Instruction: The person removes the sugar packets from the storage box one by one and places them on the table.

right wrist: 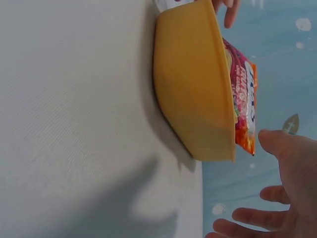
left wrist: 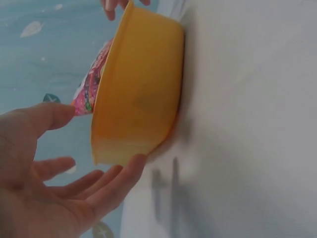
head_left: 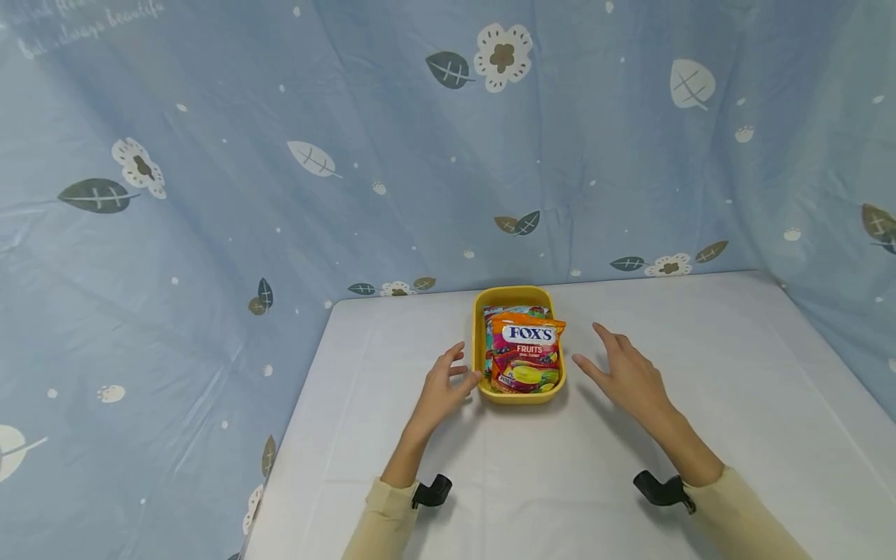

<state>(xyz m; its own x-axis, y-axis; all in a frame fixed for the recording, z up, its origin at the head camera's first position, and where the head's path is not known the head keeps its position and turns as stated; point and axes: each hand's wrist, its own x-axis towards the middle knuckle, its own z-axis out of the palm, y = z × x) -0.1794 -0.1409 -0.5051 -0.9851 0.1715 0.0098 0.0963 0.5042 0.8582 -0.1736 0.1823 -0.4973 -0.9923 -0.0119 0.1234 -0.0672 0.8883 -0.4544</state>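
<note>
A yellow plastic basket (head_left: 515, 295) stands on the white-covered table with candy bags in it. On top lies an orange and red bag of Fox's fruit candy (head_left: 528, 354), its upper corner jutting past the right rim. Another bag (head_left: 489, 313), teal and red, shows behind it. My left hand (head_left: 442, 389) is beside the basket's left wall, fingers spread and thumb near the rim; the left wrist view has its fingertips (left wrist: 134, 162) close by the near end. To the right, my right hand (head_left: 630, 377) hovers apart from the basket, thumb and fingers spread, holding nothing.
The white table (head_left: 392, 350) reaches back to a blue curtain (head_left: 392, 155) printed with leaves and flowers, which also hangs along the left side. A black wrist mount (head_left: 432, 491) sits at the left cuff, and another black mount (head_left: 661, 490) at the right.
</note>
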